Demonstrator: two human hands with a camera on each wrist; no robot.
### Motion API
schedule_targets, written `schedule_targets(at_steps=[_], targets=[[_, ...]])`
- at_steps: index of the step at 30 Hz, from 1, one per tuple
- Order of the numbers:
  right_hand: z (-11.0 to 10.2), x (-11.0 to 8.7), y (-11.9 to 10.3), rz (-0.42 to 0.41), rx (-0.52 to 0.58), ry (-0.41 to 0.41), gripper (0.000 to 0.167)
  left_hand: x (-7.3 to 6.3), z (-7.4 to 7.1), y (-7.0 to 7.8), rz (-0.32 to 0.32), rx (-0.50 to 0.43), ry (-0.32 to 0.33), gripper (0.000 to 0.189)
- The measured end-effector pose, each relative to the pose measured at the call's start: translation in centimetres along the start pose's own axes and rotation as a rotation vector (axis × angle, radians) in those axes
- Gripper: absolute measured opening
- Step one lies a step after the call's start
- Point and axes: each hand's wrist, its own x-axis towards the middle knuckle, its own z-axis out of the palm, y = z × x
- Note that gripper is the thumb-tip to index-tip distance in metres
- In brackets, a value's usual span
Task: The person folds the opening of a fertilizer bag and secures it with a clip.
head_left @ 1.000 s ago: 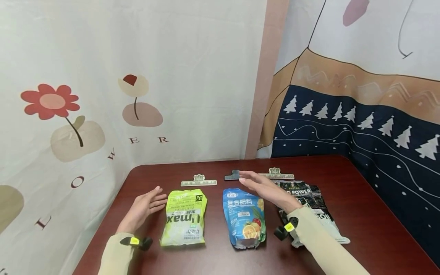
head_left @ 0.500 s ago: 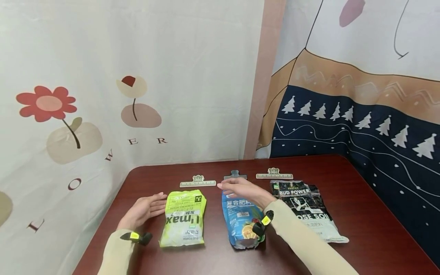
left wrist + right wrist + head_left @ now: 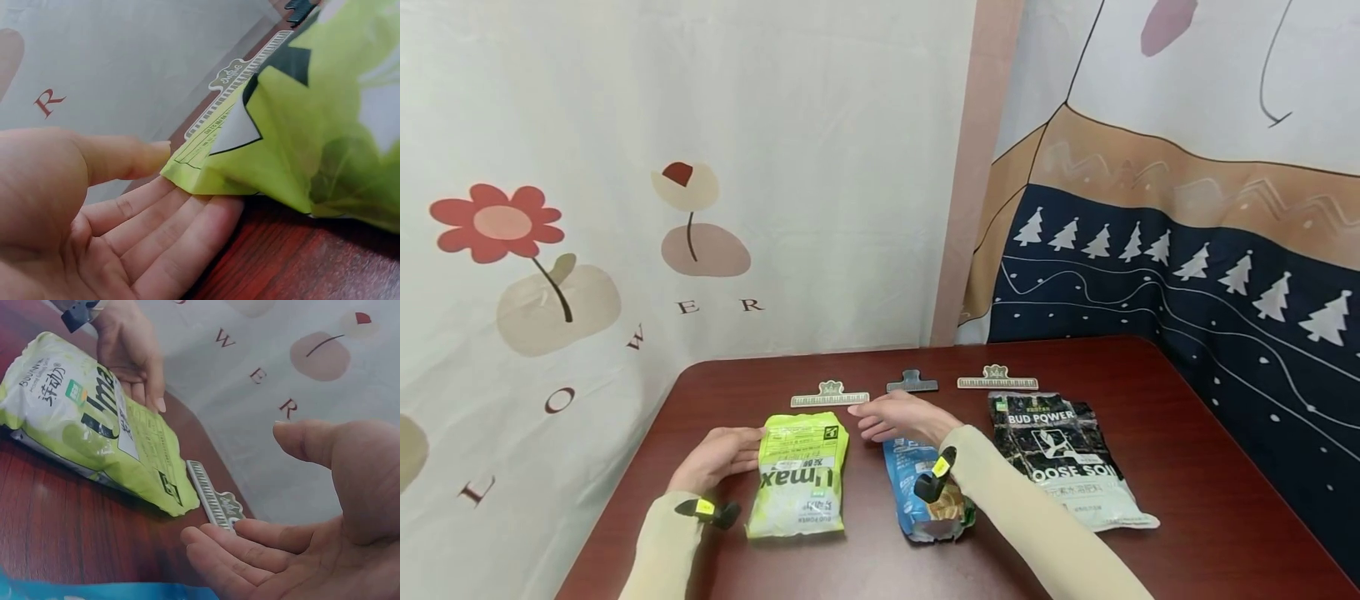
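A yellow-green bag printed "Umax" (image 3: pixel 801 483) lies flat on the dark red table. At its left edge is my left hand (image 3: pixel 717 458); in the left wrist view the straight fingers (image 3: pixel 169 244) reach beneath the bag's corner, with the thumb raised apart from them. My right hand (image 3: pixel 910 417) hovers, palm turned left, over the top of a blue bag (image 3: pixel 904 479) and partly covers it. Its fingers are extended and hold nothing, and the right wrist view shows a gap between them and the green bag (image 3: pixel 94 425). Near those fingers lies a pale ruler-edged clip (image 3: pixel 831 397).
A dark clip (image 3: pixel 913 383) and a second pale clip (image 3: pixel 997 380) lie toward the back edge of the table (image 3: pixel 1210 483). On the right is a black and white bag (image 3: pixel 1052 446) marked "Bud Power". Printed curtains hang behind and beside the table.
My right hand has moved left, from beside the dark clip across the blue bag toward the green one. The left hand has shifted slightly right and lower, up to the green bag's edge.
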Motion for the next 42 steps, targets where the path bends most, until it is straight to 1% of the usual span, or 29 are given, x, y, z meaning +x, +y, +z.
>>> schedule_targets(at_steps=[7,11,14,18,22,24,28,29,33,36,40,42], targets=[[1.3,1.4,0.2,0.027,0.013,0.012,0.06,0.3,0.2,-0.4,-0.012,0.013,0.031,0.051],[2.0,2.0,0.3,0.053,0.02,0.055,0.057,0.3,0.4,-0.3,-0.012,0.012,0.037,0.05],[2.6,2.5,0.3,0.093,0.035,0.083,0.052,0.2,0.6,-0.2,-0.017,0.008,0.04,0.051],[3.4,3.1,0.3,0.152,0.044,0.106,0.04,0.4,0.7,-0.3,-0.014,0.006,0.036,0.051],[4.1,3.1,0.3,0.174,0.044,0.161,0.025,0.5,0.9,-0.4,-0.004,-0.01,0.032,0.049],[4.3,3.2,0.3,0.178,0.041,0.185,0.019,0.5,1.0,-0.4,-0.007,-0.014,0.039,0.047],[4.5,3.3,0.4,0.189,0.037,0.207,0.015,0.5,1.2,-0.5,-0.014,-0.014,0.046,0.049],[4.5,3.3,0.5,0.192,0.039,0.207,0.015,0.4,1.3,-0.5,-0.019,-0.019,0.056,0.048],[4.4,3.4,0.7,0.177,0.041,0.213,0.012,0.5,1.8,-0.4,-0.011,-0.008,0.082,0.046],[4.4,3.4,0.8,0.144,0.053,0.213,0.006,0.6,2.0,-0.3,0.012,0.007,0.102,0.045],[4.6,2.9,0.6,0.097,0.061,0.207,0.004,0.4,1.9,-0.1,0.033,0.0,0.135,0.043],[4.7,2.6,0.4,0.069,0.043,0.221,0.004,0.2,1.8,0.1,0.045,0.0,0.142,0.044]])
